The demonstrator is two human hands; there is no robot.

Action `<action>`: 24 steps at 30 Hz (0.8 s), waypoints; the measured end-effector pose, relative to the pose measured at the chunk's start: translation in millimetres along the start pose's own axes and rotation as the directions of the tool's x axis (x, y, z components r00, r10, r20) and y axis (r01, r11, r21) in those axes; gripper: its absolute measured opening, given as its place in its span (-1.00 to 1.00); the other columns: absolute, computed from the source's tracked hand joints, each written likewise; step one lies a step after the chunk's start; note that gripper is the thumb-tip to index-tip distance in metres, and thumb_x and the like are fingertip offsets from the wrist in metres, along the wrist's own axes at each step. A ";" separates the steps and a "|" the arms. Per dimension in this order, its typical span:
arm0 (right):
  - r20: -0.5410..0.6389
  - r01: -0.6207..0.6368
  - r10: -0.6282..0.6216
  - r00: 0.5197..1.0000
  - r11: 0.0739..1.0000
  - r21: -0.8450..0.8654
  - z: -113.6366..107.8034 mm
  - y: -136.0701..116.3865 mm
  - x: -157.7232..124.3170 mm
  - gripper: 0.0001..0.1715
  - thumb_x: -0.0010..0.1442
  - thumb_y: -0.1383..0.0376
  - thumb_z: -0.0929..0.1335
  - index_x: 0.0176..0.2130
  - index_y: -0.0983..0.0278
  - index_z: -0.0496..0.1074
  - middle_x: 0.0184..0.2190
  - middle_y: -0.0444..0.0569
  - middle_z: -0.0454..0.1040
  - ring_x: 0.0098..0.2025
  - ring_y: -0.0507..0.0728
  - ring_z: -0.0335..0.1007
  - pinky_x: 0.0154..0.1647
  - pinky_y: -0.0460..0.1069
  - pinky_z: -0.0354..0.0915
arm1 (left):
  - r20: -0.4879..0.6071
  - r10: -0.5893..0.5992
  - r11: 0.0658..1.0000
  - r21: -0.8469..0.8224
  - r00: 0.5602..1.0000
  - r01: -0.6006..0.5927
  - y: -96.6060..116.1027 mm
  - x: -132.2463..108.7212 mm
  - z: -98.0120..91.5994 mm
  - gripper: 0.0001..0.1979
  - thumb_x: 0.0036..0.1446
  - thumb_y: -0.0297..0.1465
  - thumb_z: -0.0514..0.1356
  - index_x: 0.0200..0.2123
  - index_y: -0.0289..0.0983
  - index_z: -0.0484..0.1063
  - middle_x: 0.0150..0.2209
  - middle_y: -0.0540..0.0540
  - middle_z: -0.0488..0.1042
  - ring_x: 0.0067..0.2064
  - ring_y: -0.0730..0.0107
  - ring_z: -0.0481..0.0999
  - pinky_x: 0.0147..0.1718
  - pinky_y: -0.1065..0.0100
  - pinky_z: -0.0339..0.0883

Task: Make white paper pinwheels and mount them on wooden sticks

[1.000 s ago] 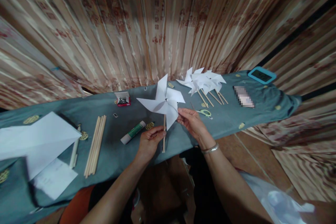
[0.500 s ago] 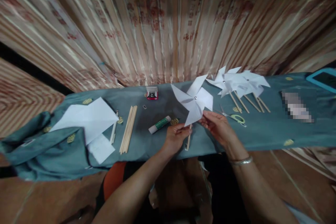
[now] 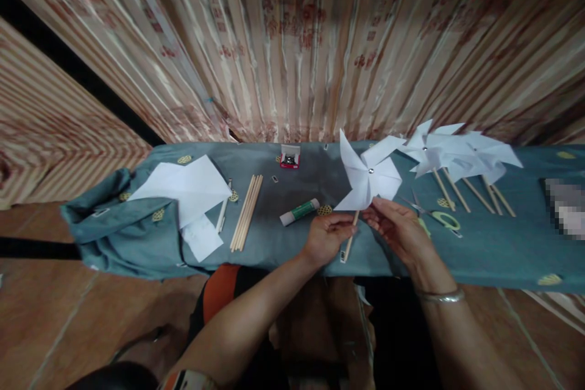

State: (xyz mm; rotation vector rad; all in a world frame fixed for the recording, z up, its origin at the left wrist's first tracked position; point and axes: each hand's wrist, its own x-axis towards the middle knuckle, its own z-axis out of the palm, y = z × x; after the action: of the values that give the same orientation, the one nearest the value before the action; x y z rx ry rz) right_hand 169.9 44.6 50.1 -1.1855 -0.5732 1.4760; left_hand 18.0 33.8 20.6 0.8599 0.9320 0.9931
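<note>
A white paper pinwheel [image 3: 368, 174] on a wooden stick is held up over the teal cloth [image 3: 484, 250]. My left hand [image 3: 326, 237] is closed round the stick just below the paper. My right hand [image 3: 398, 228] pinches the lower edge of one paper blade with its fingertips. Green-handled scissors [image 3: 436, 217] lie just right of my right hand.
Several finished pinwheels [image 3: 459, 155] lie at the right. A glue stick [image 3: 299, 212], a bundle of wooden sticks [image 3: 247, 211], white paper sheets [image 3: 185, 189] and a small red box [image 3: 289, 156] rest on the cloth. A striped curtain hangs behind.
The view has swung left, so everything sits further right in frame. The pinwheel's blades have turned a little under my right fingers. Both hands keep their hold.
</note>
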 end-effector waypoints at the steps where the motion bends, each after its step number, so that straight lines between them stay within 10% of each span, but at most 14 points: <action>1: 0.003 0.000 0.000 1.000 1.000 -0.002 0.5 -0.3 -0.2 -0.61 -0.28 0.17 0.63 -0.47 0.32 0.56 -0.55 -0.05 0.58 -0.53 -0.02 0.47 -0.55 -0.21 0.37 | -0.003 0.006 1.000 0.006 1.000 -0.006 0.8 0.1 -0.5 -0.69 -0.22 -0.26 0.43 -0.35 -0.29 0.62 -0.38 -0.10 0.60 -0.35 0.31 0.53 -0.22 0.29 0.39; 10: -0.151 0.115 -0.114 0.982 0.993 -0.002 -12.4 -18.0 2.9 -0.73 -0.17 0.27 0.58 -0.42 0.33 0.57 -0.51 -0.04 0.58 -0.51 -0.01 0.49 -0.54 -0.19 0.39 | -0.072 0.017 1.000 -0.016 0.997 -0.018 6.5 2.8 -3.8 -0.76 -0.20 -0.37 0.41 -0.37 -0.30 0.62 -0.35 -0.12 0.61 -0.31 0.30 0.54 -0.19 0.27 0.41; 17: -0.438 0.459 -0.417 0.796 0.888 -0.009 -29.2 -36.9 13.8 -0.95 -0.11 0.42 0.47 -0.50 0.37 0.53 -0.52 -0.05 0.53 -0.50 -0.05 0.43 -0.51 -0.20 0.33 | -0.041 -0.017 0.998 -0.061 0.999 0.015 1.8 -1.3 2.9 -0.73 -0.25 -0.32 0.45 -0.39 -0.28 0.62 -0.40 -0.09 0.60 -0.34 0.32 0.54 -0.20 0.27 0.41; 24: -0.507 0.371 -0.318 0.801 0.929 0.005 -32.7 -37.0 27.6 -0.90 -0.02 0.29 0.44 -0.42 0.30 0.50 -0.39 -0.09 0.50 -0.36 -0.01 0.46 -0.45 -0.16 0.31 | 0.005 -0.033 0.997 -0.067 0.999 0.034 -1.5 -8.3 10.6 -0.61 -0.33 -0.18 0.48 -0.41 -0.30 0.62 -0.48 -0.07 0.55 -0.42 0.37 0.49 -0.32 0.33 0.38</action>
State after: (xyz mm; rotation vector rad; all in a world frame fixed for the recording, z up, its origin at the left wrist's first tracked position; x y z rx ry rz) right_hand 218.3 72.4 59.3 -1.2422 -0.3237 0.8273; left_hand 26.1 23.8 25.0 0.7869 0.9018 0.9881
